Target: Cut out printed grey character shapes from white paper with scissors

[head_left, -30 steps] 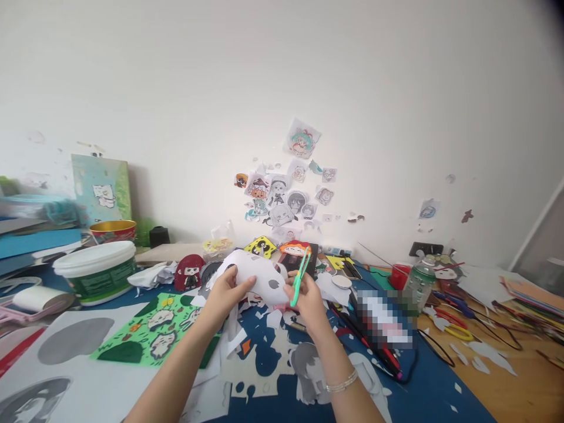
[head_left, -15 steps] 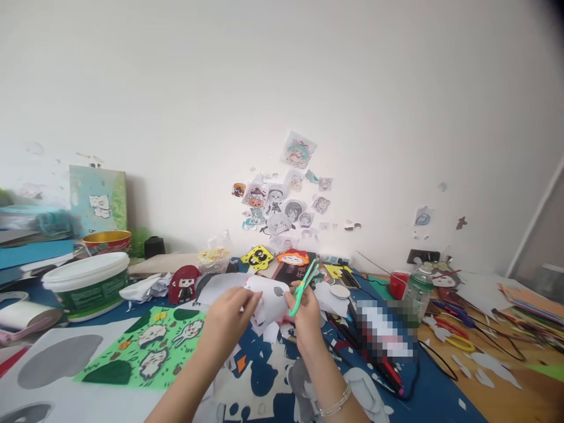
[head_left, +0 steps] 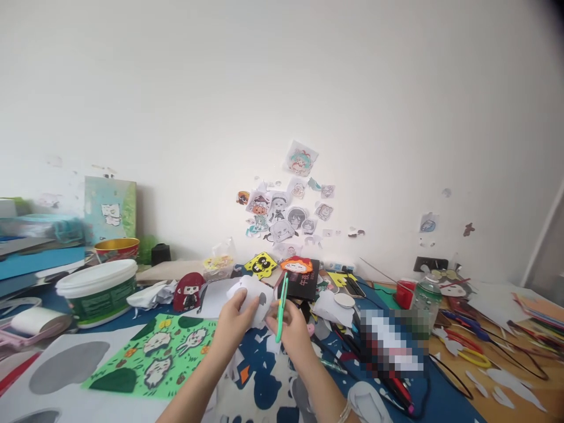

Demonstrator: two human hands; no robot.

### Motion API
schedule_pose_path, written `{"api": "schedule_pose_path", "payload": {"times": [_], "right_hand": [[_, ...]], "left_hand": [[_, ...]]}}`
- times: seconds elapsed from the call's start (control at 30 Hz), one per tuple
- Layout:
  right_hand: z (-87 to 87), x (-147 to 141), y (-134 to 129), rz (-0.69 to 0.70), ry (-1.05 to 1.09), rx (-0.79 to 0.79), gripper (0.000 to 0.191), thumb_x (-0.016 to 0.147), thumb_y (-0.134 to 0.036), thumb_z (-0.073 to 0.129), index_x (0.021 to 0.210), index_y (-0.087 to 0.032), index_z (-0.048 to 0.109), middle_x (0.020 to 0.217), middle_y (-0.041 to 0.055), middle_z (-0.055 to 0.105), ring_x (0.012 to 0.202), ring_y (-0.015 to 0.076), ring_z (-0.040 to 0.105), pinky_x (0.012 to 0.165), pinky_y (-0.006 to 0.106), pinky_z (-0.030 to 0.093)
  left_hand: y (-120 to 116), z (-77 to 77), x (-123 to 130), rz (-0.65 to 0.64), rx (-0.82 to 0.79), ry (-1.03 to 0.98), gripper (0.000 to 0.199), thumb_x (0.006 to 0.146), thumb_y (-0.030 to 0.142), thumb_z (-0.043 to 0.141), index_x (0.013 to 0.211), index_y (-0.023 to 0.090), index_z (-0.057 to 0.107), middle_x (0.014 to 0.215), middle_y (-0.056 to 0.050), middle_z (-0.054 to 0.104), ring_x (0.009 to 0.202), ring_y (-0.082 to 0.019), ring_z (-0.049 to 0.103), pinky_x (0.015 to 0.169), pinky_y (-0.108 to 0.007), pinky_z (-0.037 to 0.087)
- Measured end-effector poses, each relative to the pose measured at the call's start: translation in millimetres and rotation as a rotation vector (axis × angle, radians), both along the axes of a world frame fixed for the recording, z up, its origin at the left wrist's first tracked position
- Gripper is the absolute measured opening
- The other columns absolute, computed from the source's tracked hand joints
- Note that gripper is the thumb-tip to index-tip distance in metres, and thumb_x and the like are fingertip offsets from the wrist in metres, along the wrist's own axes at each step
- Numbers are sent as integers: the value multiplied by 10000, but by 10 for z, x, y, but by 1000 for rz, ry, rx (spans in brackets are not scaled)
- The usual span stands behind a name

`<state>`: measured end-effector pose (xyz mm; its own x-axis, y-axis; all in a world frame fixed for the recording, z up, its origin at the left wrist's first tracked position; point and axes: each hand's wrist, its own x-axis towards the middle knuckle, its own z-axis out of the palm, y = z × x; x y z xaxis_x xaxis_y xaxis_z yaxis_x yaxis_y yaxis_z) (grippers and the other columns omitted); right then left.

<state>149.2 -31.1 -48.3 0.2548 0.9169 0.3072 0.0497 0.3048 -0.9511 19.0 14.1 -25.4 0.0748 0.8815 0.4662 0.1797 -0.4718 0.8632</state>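
Observation:
My left hand (head_left: 240, 312) pinches a curled piece of white paper (head_left: 252, 291) with a grey patch printed on it. Green-handled scissors (head_left: 282, 311) sit in my right hand (head_left: 288, 326), pointing up and away from me. The right fingertips come close to the paper's right edge; whether they touch it I cannot tell. Under both hands lie cut-out sheets and small scraps, one of them an orange scrap (head_left: 245, 374). Left of my left forearm is a green sheet (head_left: 176, 358) with cartoon animals on it.
A white-lidded tub (head_left: 99, 291) and a red-haired paper figure (head_left: 188, 292) stand to the left. At right are a clear bottle (head_left: 426, 296), a red cup (head_left: 404, 294) and yellow-handled scissors (head_left: 473, 357). Pens and cables lie near a blurred patch. Drawings (head_left: 282, 214) hang on the wall.
The paper and both hands have shifted slightly left within the view. The scissors have turned from a rightward slant to nearly upright. The whole scene sits slightly lower and further right.

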Motion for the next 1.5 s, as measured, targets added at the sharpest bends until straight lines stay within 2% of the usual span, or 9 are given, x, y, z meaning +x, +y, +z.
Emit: {"api": "schedule_pose_path", "payload": {"times": [0.2,0.33,0.43,0.53,0.7,0.9,1.1,1.3,1.5], "right_hand": [[-36,-11,-66,299,-127,-102,306,587,-366,745,773,-183,584,586,-33,553,582,160,577,571,264,448],[-18,-39,-116,390,-138,-91,299,617,-384,730,778,-180,580,544,-46,532,550,147,564,567,258,444],[-26,-34,-105,436,-97,-35,310,649,-410,707,798,-170,581,536,-41,535,535,145,560,565,261,450],[-62,-9,-65,422,-82,-10,349,662,-431,697,843,-151,594,531,-34,538,517,140,551,550,258,450],[-102,-3,-13,417,-76,9,418,658,-436,700,913,-119,606,537,-23,540,488,125,528,520,249,447],[-100,-46,9,335,-37,-57,405,601,-435,724,814,-118,591,504,-46,504,450,98,480,470,232,428],[-184,-30,54,301,-63,-67,376,616,-401,731,838,-127,601,480,-65,466,427,94,469,445,218,412],[-183,-21,52,291,-90,-89,404,593,-426,745,819,-124,602,472,-61,479,399,93,459,429,223,410],[-171,5,46,313,-75,-60,388,589,-427,748,769,-122,588,481,-52,494,402,85,441,425,218,389]], "left_hand": [[76,45,-136,74,-34,-134,392,662,538,568,812,177,590,699,-33,626,714,-224,582,579,-288,453],[49,41,-111,33,-39,-193,395,654,534,594,822,177,572,740,-31,637,776,-230,590,627,-284,460],[6,38,-52,-40,-41,-146,386,654,534,594,797,178,557,727,-23,622,770,-226,586,635,-284,457],[-26,35,-10,-72,-45,-70,381,680,546,555,789,181,536,698,-15,593,737,-219,575,620,-292,453],[-40,29,-1,-37,-24,5,388,692,582,505,753,198,500,654,2,546,693,-211,555,595,-297,445],[-78,55,8,-29,-23,-9,352,706,553,499,741,204,467,674,4,528,687,-196,541,572,-271,426],[-161,98,19,-103,-70,-76,312,736,511,484,702,207,422,619,35,492,578,-155,503,516,-247,393],[-141,91,4,3,-82,8,366,718,529,506,606,212,363,535,60,415,517,-128,433,472,-226,333],[-125,104,-10,-159,-110,42,337,740,517,485,760,182,513,637,4,547,593,-163,497,486,-236,376]]}}
